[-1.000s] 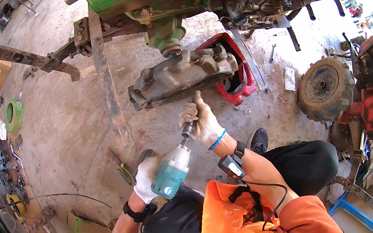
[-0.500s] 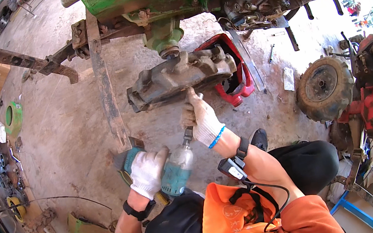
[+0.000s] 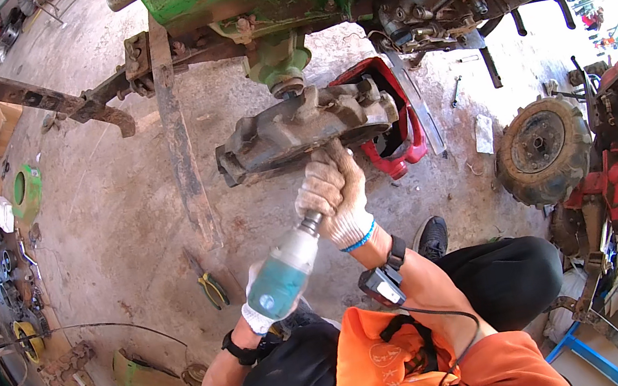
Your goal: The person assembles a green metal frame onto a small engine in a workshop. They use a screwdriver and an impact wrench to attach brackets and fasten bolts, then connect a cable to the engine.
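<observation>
Holding teal power tool [image 3: 283, 272] | both hands [image 3: 336, 195] | near lugged tire [image 3: 302, 130]

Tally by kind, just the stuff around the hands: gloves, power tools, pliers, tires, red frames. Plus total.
Gloves: 2 (left glove, mostly hidden; right glove)
Power tool: 1
Pliers: 1
Tire: 1
Red frame: 1
Total: 6
</observation>
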Available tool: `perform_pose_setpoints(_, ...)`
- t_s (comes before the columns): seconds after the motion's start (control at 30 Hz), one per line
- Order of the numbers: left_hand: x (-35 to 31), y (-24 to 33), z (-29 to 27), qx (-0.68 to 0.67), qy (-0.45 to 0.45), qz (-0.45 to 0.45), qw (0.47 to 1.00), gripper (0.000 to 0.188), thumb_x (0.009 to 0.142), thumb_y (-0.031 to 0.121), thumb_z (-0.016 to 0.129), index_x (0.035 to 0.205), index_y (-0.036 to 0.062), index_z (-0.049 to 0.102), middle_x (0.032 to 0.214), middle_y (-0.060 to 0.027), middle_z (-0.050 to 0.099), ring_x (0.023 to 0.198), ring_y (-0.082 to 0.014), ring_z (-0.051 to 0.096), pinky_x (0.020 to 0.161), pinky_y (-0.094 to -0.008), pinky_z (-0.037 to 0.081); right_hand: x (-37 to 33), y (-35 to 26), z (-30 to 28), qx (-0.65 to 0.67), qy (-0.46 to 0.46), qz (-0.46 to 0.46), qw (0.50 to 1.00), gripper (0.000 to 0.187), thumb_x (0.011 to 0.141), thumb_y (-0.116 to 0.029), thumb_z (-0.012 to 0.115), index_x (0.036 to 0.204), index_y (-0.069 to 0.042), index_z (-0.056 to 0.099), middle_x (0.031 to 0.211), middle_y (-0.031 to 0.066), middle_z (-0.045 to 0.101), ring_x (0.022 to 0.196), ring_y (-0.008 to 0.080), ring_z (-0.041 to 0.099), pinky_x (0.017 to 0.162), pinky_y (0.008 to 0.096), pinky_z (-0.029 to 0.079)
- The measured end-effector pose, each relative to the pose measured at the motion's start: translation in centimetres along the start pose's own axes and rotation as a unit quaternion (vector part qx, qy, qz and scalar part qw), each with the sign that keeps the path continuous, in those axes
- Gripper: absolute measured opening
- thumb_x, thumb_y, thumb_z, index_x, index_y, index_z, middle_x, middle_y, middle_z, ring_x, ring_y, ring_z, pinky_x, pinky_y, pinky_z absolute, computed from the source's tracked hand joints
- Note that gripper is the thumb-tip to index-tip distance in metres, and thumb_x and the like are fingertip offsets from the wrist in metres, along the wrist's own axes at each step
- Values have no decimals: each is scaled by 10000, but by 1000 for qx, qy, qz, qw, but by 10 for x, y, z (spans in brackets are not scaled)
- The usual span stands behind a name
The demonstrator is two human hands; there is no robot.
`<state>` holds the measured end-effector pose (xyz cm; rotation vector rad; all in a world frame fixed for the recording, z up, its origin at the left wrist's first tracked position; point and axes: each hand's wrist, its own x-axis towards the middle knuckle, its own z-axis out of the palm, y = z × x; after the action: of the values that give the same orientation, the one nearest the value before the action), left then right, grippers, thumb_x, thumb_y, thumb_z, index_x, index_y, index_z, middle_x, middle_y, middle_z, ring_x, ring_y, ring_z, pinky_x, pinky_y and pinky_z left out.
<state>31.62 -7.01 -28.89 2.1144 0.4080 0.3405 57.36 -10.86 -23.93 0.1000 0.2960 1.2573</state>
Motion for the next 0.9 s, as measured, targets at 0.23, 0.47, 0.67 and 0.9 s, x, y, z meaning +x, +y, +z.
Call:
perform_pose_setpoints(0.23, 5, 0, -4, -164, -71, -166, 970, 287, 930, 223, 784, 1172, 69, 767, 1107, -95, 794, 990, -258, 771, 859, -398, 591, -1, -6, 4, 28, 85, 20, 996, 451, 1133, -476, 601, 786, -205, 497, 577, -106, 320, 411, 55, 276, 390, 252, 279)
perform_pose_setpoints(0.47, 8, 30, -45, -97, -15, -50, 994, 508, 847, 276, 886, 1237, 2, 711, 1081, -131, 762, 907, -263, 773, 817, -368, 620, -22, 33, 70, -219, 57, 59, 972, 391, 1121, -527, 611, 964, -185, 503, 820, -45, 445, 699, 117, 464, 630, 296, 407)
perform_pose_setpoints(0.67, -24, 28, -57, -163, -215, -224, 936, 820, 1001, 629, 696, 1478, -5, 491, 1296, -219, 648, 1094, -358, 725, 895, -442, 655, -15, 52, 142, -454, -2, 19, 891, 281, 1138, -376, 643, 1020, -142, 544, 897, 5, 555, 766, 146, 567, 716, 354, 522)
perform_pose_setpoints(0.9, -2, 85, -70, -481, 3, -328, 813, 878, 988, 689, 588, 1574, 40, 506, 1398, -193, 659, 1155, -298, 714, 978, -417, 626, -6, 62, 176, -440, -79, 87, 890, 284, 1138, -372, 653, 1004, -136, 571, 867, -2, 574, 788, 135, 582, 718, 324, 524)
